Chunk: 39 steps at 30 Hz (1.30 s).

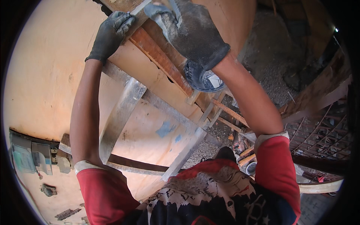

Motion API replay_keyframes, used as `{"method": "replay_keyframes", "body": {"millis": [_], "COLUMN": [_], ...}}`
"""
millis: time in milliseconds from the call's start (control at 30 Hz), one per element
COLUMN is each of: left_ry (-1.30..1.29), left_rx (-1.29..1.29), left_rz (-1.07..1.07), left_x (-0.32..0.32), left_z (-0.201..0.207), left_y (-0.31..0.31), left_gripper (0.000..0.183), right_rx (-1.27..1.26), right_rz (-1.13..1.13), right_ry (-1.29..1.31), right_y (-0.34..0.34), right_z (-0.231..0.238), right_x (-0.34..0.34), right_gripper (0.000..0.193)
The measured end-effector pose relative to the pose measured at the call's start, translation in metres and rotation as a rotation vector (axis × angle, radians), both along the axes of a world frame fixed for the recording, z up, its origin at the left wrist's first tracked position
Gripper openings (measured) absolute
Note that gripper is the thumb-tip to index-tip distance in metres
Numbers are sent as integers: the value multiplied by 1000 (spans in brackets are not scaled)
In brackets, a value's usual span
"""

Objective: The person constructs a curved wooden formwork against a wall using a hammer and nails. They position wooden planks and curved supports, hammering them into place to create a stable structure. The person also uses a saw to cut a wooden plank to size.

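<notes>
Both hands wear dark gloves and are raised at the top of the view. My left hand (112, 35) has its fingers curled at the end of a pale straight strip (141, 7), close against the wall. My right hand (189, 32) is just to the right, its fingers bent. Its glove has a light grey, smeared palm side, and whatever it grips is hidden or out of the picture. A reddish-brown board (161, 60) slants down between the hands. Below my right wrist is a dark bucket (198, 80) with something whitish inside.
Timber bars (125, 108) form a frame beside the peach-coloured wall (45, 82). Below lie gravel (204, 152) and loose wood (246, 157). A rusty metal grid (318, 137) stands at right. At lower left are clear plastic-like pieces (32, 157) and a grey lump (48, 190).
</notes>
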<state>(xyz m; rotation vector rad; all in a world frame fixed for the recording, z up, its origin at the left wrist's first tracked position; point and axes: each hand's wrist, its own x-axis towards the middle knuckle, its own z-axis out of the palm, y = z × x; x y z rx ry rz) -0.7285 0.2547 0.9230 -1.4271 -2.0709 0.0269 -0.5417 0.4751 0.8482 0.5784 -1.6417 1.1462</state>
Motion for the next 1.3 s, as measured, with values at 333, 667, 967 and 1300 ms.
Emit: {"method": "replay_keyframes", "body": {"millis": [333, 667, 967, 1300], "left_ry": [-3, 191, 255, 264], "left_rx": [25, 154, -127, -92], "left_rz": [0, 222, 501, 522], "left_x": [3, 48, 45, 54], "left_z": [-3, -27, -19, -24], "left_y": [6, -1, -8, 7], "left_gripper": [29, 66, 59, 59], "right_rx": [82, 74, 30, 1], "right_rz": [-419, -233, -178, -89], "right_ry": [139, 85, -109, -137], "right_y": [-1, 19, 2, 12], "right_z": [-20, -14, -34, -48], "right_x": [-31, 23, 19, -8], "right_gripper": [43, 44, 55, 53]}}
